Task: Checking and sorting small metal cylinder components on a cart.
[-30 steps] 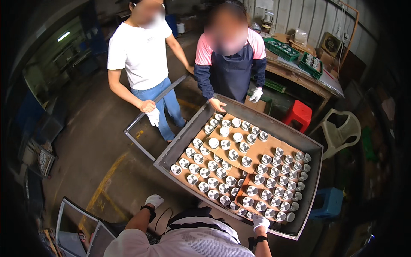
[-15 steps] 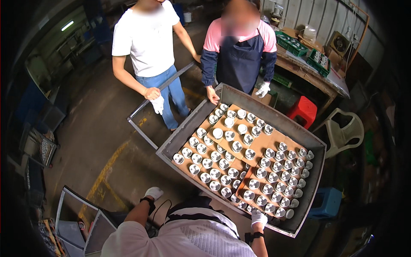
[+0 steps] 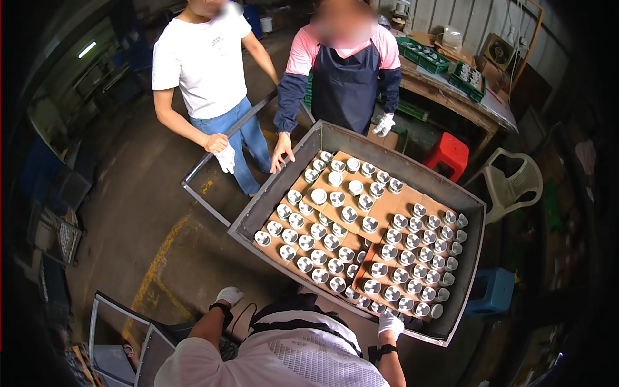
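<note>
In a white glove, my right hand (image 3: 391, 324) is closed over the near rim of a grey metal cart (image 3: 412, 334), beside the closest pistons. My left hand (image 3: 230, 295), gloved too, hangs apart from the cart's near left side, fingers loosely extended with nothing visible in them. Many silvery pistons (image 3: 318, 257) stand in rows inside the cart. Under them lie brown cardboard sheets (image 3: 391, 211), with one raised layer at the far side and another at the right. An orange-brown edge (image 3: 361, 271) borders the right-hand layer.
A person in a white shirt (image 3: 203, 71) holds the cart's handle frame (image 3: 205, 205). Another, in a dark apron (image 3: 347, 90), has a bare hand (image 3: 282, 153) at the far rim. Red (image 3: 447, 157) and blue (image 3: 491, 291) stools and a pale chair (image 3: 514, 184) flank the cart's right side.
The cart and the people appear slightly farther left in the picture. The aproned person's bare hand has moved left along the cart's rim. Both my hands keep nearly the same places.
</note>
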The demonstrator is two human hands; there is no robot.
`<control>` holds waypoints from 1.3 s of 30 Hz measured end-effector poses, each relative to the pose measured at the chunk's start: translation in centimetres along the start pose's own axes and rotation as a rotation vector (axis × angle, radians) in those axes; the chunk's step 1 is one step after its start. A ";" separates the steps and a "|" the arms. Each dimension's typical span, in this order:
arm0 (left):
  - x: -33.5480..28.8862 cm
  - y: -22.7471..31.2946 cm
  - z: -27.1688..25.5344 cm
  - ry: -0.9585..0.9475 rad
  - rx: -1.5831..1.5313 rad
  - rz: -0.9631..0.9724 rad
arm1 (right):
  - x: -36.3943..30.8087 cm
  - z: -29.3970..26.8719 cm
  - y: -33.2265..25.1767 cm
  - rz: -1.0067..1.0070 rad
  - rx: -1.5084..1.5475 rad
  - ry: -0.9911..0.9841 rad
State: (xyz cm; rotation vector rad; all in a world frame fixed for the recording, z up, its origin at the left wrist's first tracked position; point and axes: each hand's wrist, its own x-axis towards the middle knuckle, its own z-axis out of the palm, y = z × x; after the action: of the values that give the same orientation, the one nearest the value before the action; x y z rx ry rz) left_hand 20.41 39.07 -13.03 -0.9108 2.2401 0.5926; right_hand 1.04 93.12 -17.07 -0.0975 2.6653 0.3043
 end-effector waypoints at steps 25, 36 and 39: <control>1.0 0.5 1.1 -0.040 0.067 0.111 | -1.4 -0.3 1.6 -0.154 0.003 0.177; 1.3 0.7 1.6 -0.021 -0.019 0.156 | -2.0 -1.1 1.1 -0.035 0.188 0.145; 1.4 0.6 2.0 -0.031 -0.031 0.125 | -2.0 -0.7 1.2 -0.037 0.244 0.176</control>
State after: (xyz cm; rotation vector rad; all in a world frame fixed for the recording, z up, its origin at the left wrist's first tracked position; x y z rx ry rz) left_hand 19.98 40.05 -15.33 -0.7749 2.2777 0.6950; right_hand 2.35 94.15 -15.35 -0.1000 2.8478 -0.0453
